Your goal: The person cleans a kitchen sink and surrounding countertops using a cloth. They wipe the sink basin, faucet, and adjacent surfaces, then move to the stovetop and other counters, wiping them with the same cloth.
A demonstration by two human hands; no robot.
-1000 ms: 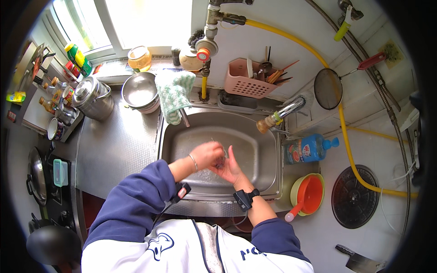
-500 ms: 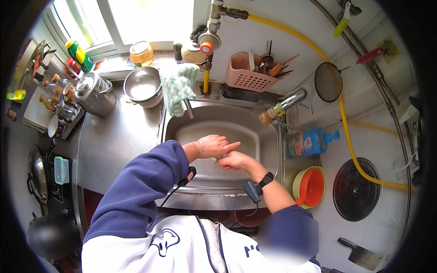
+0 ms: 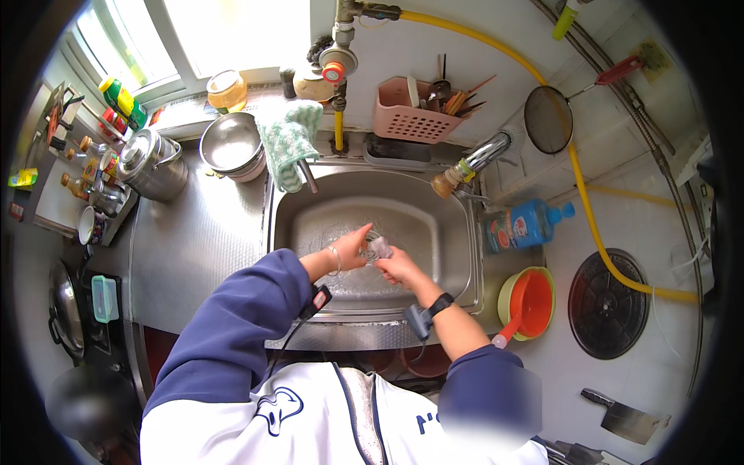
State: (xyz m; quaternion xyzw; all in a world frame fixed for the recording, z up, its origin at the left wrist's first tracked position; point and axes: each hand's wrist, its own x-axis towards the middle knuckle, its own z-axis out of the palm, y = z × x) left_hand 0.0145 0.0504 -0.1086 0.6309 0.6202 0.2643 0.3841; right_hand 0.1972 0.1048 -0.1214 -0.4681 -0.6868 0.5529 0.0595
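Note:
Both hands are over the metal sink [image 3: 457, 256], low in its basin. My right hand [image 3: 398, 267] has its fingers closed on a small pale pinkish-grey lump [image 3: 380, 248], which pokes out beyond the fingertips. It looks soft and crumpled, but its kind cannot be made out. Close on its left side, my left hand [image 3: 353, 248] is held with fingers stretched and apart, a bracelet at the wrist. Wet streaks and drops show on the basin floor under the hands. The faucet [image 3: 469, 165] stands at the sink's back right.
A green patterned cloth [image 3: 288, 139] hangs at the sink's back left, beside stacked metal bowls [image 3: 232, 147]. A pink utensil basket [image 3: 411, 116] is on the back wall. At right are a blue bottle [image 3: 523, 225], nested bowls [image 3: 535, 302] and a cleaver [image 3: 628, 418].
My hands have come apart from their overlapped hold. The pale lump now shows at my right fingertips, and my left hand has turned and spread. The view has shifted slightly.

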